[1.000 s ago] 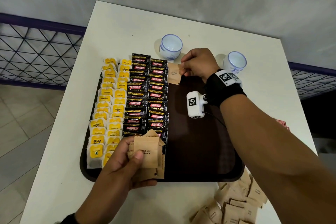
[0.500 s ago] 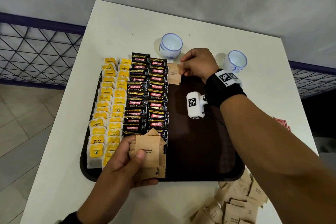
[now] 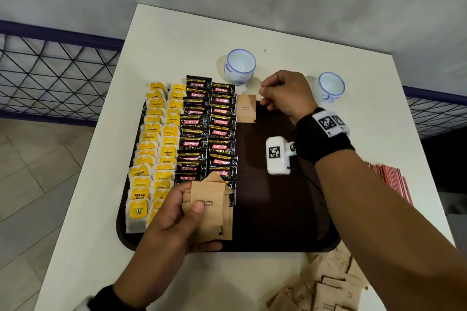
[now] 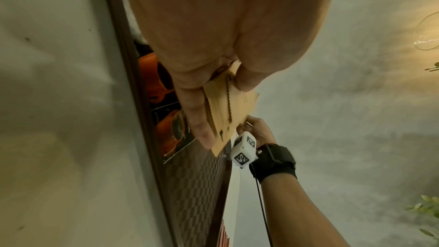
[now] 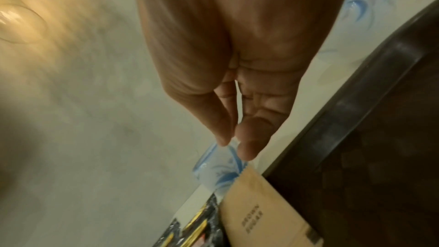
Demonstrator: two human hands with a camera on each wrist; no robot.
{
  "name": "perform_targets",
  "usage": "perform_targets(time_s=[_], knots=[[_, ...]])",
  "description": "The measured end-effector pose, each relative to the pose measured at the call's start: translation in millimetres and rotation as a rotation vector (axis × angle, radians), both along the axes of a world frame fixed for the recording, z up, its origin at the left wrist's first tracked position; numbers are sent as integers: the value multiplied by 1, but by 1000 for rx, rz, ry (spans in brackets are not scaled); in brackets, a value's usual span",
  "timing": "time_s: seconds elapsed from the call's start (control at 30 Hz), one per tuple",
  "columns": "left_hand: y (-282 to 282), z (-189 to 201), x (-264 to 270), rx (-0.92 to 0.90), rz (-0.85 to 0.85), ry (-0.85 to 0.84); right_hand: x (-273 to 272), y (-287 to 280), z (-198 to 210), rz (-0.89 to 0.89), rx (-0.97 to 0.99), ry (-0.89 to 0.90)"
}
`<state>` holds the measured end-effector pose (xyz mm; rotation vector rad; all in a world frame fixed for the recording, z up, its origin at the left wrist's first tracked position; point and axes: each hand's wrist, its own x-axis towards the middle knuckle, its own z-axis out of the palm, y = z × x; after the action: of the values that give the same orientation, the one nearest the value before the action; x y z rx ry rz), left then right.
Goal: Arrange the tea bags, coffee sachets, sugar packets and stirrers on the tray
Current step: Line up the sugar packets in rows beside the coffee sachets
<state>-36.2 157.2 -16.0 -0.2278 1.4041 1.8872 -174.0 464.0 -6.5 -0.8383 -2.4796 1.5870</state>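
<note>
On the dark brown tray (image 3: 278, 209) lie two columns of yellow tea bags (image 3: 156, 149) and two columns of black coffee sachets (image 3: 209, 131). One brown sugar packet (image 3: 245, 108) (image 5: 261, 213) lies flat at the tray's far edge, beside the sachets. My right hand (image 3: 265, 98) (image 5: 234, 142) hovers just right of it with fingers curled, thumb and forefinger nearly touching, holding nothing. Over the tray's near edge my left hand (image 3: 199, 225) (image 4: 225, 114) grips a stack of brown sugar packets (image 3: 212, 209), thumb on top.
Two blue-rimmed white cups (image 3: 239, 64) (image 3: 328, 87) stand on the white table beyond the tray. Loose sugar packets (image 3: 328, 288) are heaped at the near right. A red stack (image 3: 389, 179) lies at the table's right edge. A metal railing (image 3: 50, 70) runs to the left.
My right hand has let go of the single sugar packet and drawn slightly to the right. The packet stays at the tray's far edge. The left hand keeps its stack.
</note>
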Motion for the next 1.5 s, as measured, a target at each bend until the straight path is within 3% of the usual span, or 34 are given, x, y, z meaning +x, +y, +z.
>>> perform_targets(time_s=[0.1, 0.33, 0.5, 0.77, 1.07, 1.3, 1.5], knots=[[5, 5, -9, -1, 26, 30, 28, -17, 7, 71, 2, 28], [19, 12, -26, -23, 82, 100, 116, -73, 23, 201, -292, 45], [28, 18, -22, -57, 53, 153, 141, -91, 28, 258, -358, 37], [35, 20, -19, -114, 48, 209, 146, -95, 23, 273, -298, 46], [26, 15, -25, -50, 43, 138, 141, -86, 23, 167, -369, 42], [14, 10, -25, -62, 89, 106, 112, -37, 25, -62, -253, 37], [8, 10, -23, -77, 93, 79, 76, -9, 14, -101, -310, -51]])
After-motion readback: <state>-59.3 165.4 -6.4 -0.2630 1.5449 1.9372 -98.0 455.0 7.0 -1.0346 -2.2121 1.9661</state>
